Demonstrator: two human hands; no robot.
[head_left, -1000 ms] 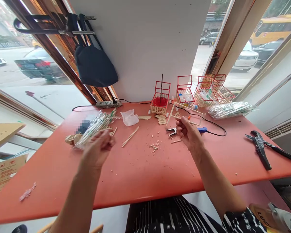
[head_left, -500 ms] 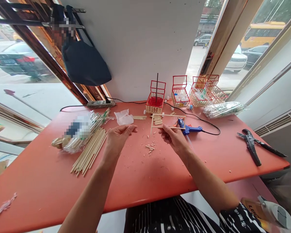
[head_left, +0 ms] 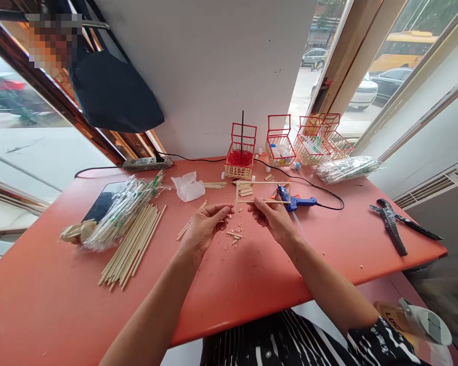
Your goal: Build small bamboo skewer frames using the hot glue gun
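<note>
My right hand (head_left: 272,218) is closed on the lower bar of a small rectangular frame of thin wooden sticks (head_left: 263,183), holding it upright above the red table (head_left: 229,284). My left hand (head_left: 205,227) hovers just left of the frame's lower left corner. Its thumb and fingers are pinched together, and I cannot make out what is between them. Wood chips and short stick offcuts (head_left: 234,235) lie on the table under both hands.
A blue glue gun (head_left: 299,202) with a black cord lies behind the frame. Black cutters (head_left: 391,224) rest at the right. Loose sticks (head_left: 132,245) and wrapped chopsticks (head_left: 118,213) are at the left. Red-railed stick baskets (head_left: 239,155) stand by the wall, near a power strip (head_left: 147,163).
My left hand left the wrapped chopsticks and came right to the frame's corner. My right hand lifted the frame and turned it upright. The view shifted left.
</note>
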